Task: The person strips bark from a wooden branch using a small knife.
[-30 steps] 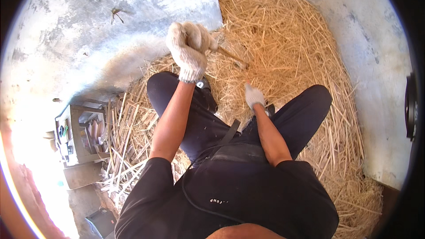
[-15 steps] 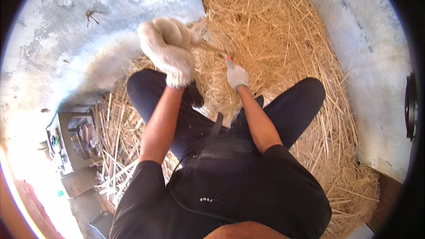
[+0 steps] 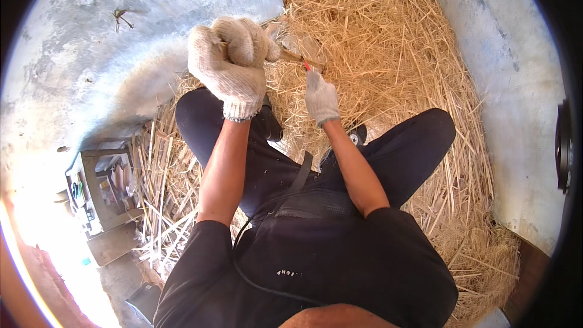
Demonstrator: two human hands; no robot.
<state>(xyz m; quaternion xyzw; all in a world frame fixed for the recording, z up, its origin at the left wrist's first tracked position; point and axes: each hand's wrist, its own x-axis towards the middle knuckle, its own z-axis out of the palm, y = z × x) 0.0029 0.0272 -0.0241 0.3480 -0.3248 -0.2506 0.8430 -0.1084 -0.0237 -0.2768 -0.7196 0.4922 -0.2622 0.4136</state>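
Observation:
My left hand (image 3: 231, 64), in a cream knitted glove, is closed around a narrow tan stick (image 3: 293, 56), wood or bamboo by its look. The stick's free end points right, over the straw-like shavings. My right hand (image 3: 321, 98), gloved as well, lies lower and to the right, between my knees. It grips a slim tool with a red part (image 3: 306, 65), which meets or crosses the stick near its free end. The tool's kind and any blade are too small to make out.
Pale curled shavings (image 3: 376, 30) heap in front of me and along the right. Longer split strips (image 3: 161, 188) lie at my left, beside a wooden box-like frame (image 3: 100, 191) holding small items. Weathered grey walls (image 3: 504, 85) stand on both sides. A dark round object (image 3: 563, 146) sits at the far right.
My left hand has shifted slightly and looks sharper now. The right hand has moved a little left, and the red part sits further back along the stick, nearer my left hand.

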